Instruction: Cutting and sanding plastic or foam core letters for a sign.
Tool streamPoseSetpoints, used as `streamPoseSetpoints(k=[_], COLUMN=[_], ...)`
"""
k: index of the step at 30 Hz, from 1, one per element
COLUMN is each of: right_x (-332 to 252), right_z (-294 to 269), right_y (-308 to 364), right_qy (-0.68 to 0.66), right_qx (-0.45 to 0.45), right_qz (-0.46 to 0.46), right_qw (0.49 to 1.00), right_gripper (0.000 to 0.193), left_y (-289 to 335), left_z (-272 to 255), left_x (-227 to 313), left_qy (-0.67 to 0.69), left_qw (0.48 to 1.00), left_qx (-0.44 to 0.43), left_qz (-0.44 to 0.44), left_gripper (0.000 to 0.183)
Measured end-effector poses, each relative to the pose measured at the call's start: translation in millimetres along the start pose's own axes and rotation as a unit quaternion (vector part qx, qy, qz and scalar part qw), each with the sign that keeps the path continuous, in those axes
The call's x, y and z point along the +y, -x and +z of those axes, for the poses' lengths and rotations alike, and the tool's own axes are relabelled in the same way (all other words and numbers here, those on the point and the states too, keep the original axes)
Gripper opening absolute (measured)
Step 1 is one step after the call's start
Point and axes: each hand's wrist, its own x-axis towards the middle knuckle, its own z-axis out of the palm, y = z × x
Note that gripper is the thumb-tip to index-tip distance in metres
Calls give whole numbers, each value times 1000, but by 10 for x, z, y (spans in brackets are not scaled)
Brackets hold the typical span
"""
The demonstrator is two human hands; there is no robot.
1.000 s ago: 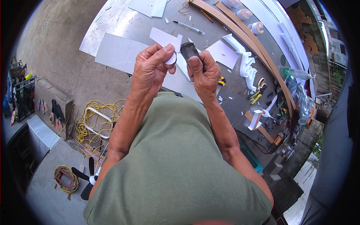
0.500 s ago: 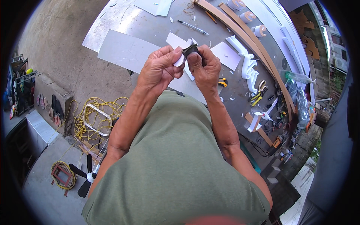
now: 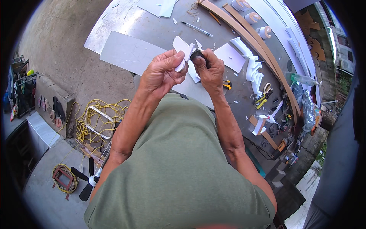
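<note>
Above the near part of the grey table (image 3: 152,34), my two hands meet in front of my chest. Between thumb and fingers, my left hand (image 3: 163,70) pinches a small white piece with a rounded end (image 3: 180,66). My right hand (image 3: 212,71) is closed on a black folded sheet (image 3: 197,55), which looks like sandpaper; its thumb lies along it. The sheet is close to the white piece, and I cannot tell whether they touch. White cut sheets (image 3: 230,57) lie on the table beyond and beside the hands.
Farther on lies a pen (image 3: 196,29). To the right are a yellow-and-black cutter (image 3: 227,84), a curly white cut-out (image 3: 253,70), pliers (image 3: 263,100), long brown strips (image 3: 267,51) and a glue gun (image 3: 270,118). Yellow cord (image 3: 97,114) and a black-bladed fan (image 3: 91,179) are at left.
The black sheet has shifted slightly right, away from the white piece, and more of the white piece shows. My right hand has turned a little; my left stays nearly in place.
</note>
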Motion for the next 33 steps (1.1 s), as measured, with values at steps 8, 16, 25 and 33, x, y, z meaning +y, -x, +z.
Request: streamPoseSetpoints(k=[8, 16, 25, 33], right_x=[-406, -421, -383, -453], right_z=[22, 3, -66, -159], right_y=[-55, -78, 29, 12], right_qy=[6, 75, 54, -91], right_qx=[3, 54, 72, 118], right_qz=[-83, -152, -25, 26], right_qw=[997, 984, 996, 989], right_gripper=[38, 33, 38, 30], left_y=[4, -17, -16, -20], left_z=[141, 61, 167, 132], left_x=[-38, -55, -21, -83], left_qy=[-27, -44, -152, -247], left_qw=[999, 995, 980, 951], left_qx=[40, 77, 95, 87], left_qz=[8, 45, 82, 165], left_gripper=[19, 19, 16, 18])
